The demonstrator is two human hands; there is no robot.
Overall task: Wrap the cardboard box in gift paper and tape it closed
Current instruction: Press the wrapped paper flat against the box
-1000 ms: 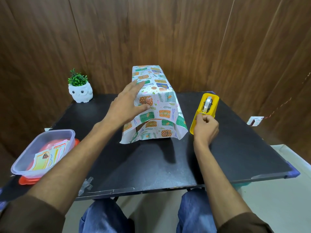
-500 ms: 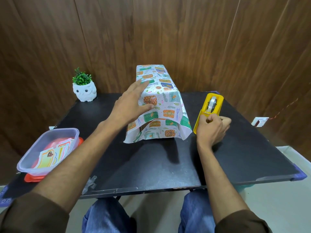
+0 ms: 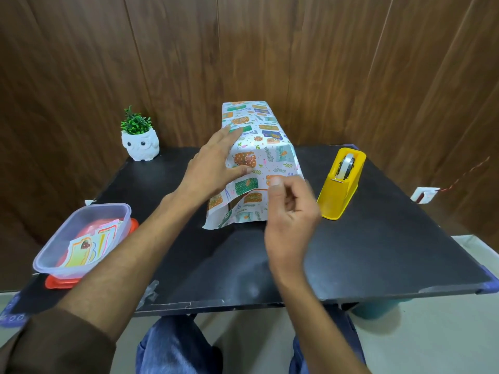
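Box (image 3: 266, 136): sat draped in paper (image 3: 216, 215) on counter (image 3: 378, 252).
Left hand (image 3: 213, 166): lay flat on paper.
Right hand (image 3: 291, 211): curled, blurred; grip unclear.

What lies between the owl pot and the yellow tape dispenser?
The paper-covered box, with the left hand flat on it, seen in the head view.

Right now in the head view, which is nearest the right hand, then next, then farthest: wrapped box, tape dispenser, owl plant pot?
1. wrapped box, just behind the right hand.
2. tape dispenser, to its right.
3. owl plant pot, back left corner.
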